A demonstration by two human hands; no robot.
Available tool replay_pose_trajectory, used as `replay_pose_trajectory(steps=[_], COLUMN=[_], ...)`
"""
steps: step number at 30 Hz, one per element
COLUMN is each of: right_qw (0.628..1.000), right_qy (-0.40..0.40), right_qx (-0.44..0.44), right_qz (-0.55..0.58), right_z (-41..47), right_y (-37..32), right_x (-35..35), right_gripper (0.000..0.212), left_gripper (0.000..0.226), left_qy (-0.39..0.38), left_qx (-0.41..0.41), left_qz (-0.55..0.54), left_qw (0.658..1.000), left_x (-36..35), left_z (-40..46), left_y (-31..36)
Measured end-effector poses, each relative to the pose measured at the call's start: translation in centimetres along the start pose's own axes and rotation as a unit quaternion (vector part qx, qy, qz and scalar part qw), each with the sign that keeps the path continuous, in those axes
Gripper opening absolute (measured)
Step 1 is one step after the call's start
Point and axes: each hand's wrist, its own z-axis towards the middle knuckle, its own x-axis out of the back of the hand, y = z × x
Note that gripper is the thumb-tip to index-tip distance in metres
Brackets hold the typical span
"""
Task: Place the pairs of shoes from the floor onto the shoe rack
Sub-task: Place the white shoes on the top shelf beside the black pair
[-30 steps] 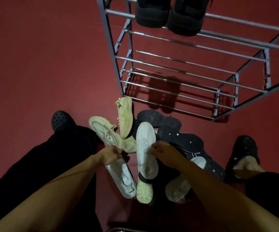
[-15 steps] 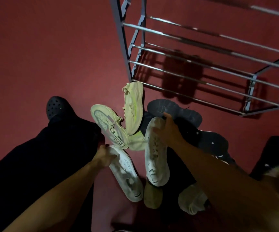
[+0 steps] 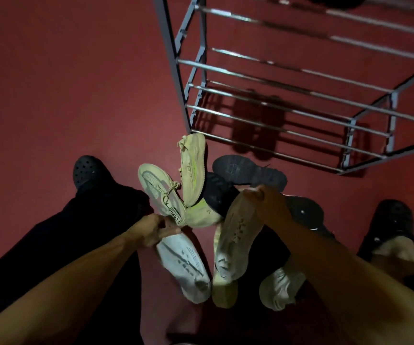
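Observation:
A pile of shoes lies on the red floor below me. My left hand [image 3: 155, 229] grips the heel end of a white sneaker [image 3: 184, 266]. My right hand [image 3: 266, 199] pinches the end of a second white sneaker [image 3: 235, 241], lifted sole-up and tilted. Around them lie a cream lace-up shoe [image 3: 159, 194], a cream shoe with a neon stripe [image 3: 193, 169], black shoes [image 3: 248, 170] sole-up, and a pale shoe [image 3: 279, 288] by my right forearm. The metal shoe rack [image 3: 298, 93] stands just beyond the pile, its lower bars bare.
My own feet in black clogs flank the pile, the left clog [image 3: 89, 170] and the right clog [image 3: 390, 220]. Dark shoes sit on the rack's top shelf [image 3: 335, 1] at the frame edge. Open red floor [image 3: 64, 83] stretches to the left.
My right hand has raised its white sneaker higher and turned it further sole-up. My left hand has taken hold of the other white sneaker's heel. The view has tilted slightly.

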Motion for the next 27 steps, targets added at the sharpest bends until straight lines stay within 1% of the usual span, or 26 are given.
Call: replay_pose_trajectory(steps=[2, 4, 6, 7, 8, 9, 10, 12, 13, 15, 16, 19, 20, 23, 24, 25, 27], right_qw=[0.999, 0.995, 0.986, 0.981, 0.974, 0.966, 0.955, 0.927, 0.914, 0.889, 0.868, 0.787, 0.761, 0.703, 0.693, 0.694, 0.694], right_qy=[0.031, 0.07, 0.119, 0.144, 0.17, 0.196, 0.222, 0.261, 0.265, 0.244, 0.222, 0.119, 0.093, 0.045, 0.03, 0.018, 0.012], right_qx=[-0.024, -0.071, -0.098, -0.101, -0.108, -0.117, -0.13, -0.155, -0.171, -0.208, -0.223, -0.235, -0.23, -0.213, -0.212, -0.212, -0.198], right_qz=[-0.003, 0.03, 0.066, 0.081, 0.1, 0.12, 0.147, 0.221, 0.254, 0.327, 0.383, 0.557, 0.599, 0.677, 0.688, 0.688, 0.692], right_z=[-1.6, -3.4, -5.1, -6.0, -6.8, -7.6, -8.4, -9.4, -10.1, -10.9, -11.3, -12.7, -13.0, -13.7, -14.1, -14.5, -15.3], right_y=[0.2, 0.1, -0.2, -0.3, -0.4, -0.6, -0.8, -0.7, -0.8, -0.6, -0.6, -1.4, -1.9, -3.0, -3.2, -3.4, -3.5], right_x=[1.8, 4.0, 6.1, 7.2, 8.2, 9.1, 9.9, 11.1, 11.6, 12.0, 12.0, 11.2, 10.7, 9.2, 8.7, 8.4, 7.9], right_gripper=[0.029, 0.031, 0.036, 0.039, 0.041, 0.042, 0.043, 0.044, 0.045, 0.045, 0.042, 0.026, 0.025, 0.037, 0.038, 0.038, 0.037], left_gripper=[0.026, 0.044, 0.058, 0.06, 0.059, 0.052, 0.043, 0.027, 0.023, 0.026, 0.03, 0.032, 0.031, 0.036, 0.035, 0.034, 0.032], left_qy=[0.014, 0.04, 0.068, 0.09, 0.12, 0.156, 0.184, 0.2, 0.201, 0.211, 0.219, 0.204, 0.185, 0.078, 0.042, 0.015, -0.01], left_qx=[-0.026, -0.026, -0.022, -0.02, -0.018, -0.021, -0.027, -0.034, -0.03, -0.013, -0.008, -0.008, -0.01, -0.015, -0.014, -0.015, -0.015], left_qz=[0.067, 0.113, 0.119, 0.109, 0.084, 0.038, -0.028, -0.161, -0.206, -0.253, -0.28, -0.393, -0.424, -0.544, -0.569, -0.583, -0.578], left_qw=[0.997, 0.992, 0.99, 0.99, 0.989, 0.987, 0.982, 0.966, 0.957, 0.944, 0.935, 0.896, 0.886, 0.836, 0.821, 0.812, 0.816], left_x=[1.3, 2.8, 4.4, 5.1, 5.6, 6.1, 6.5, 7.0, 6.9, 6.2, 5.7, 3.3, 2.3, -0.9, -1.9, -2.8, -4.1], left_z=[-1.3, -2.6, -4.2, -5.0, -5.8, -6.6, -7.1, -8.1, -8.4, -8.8, -8.9, -8.9, -9.0, -9.6, -9.9, -10.3, -10.9], left_y=[1.9, 3.6, 5.5, 6.2, 7.0, 7.6, 8.0, 8.8, 9.1, 9.7, 10.2, 12.3, 13.3, 16.9, 18.2, 19.3, 20.9])
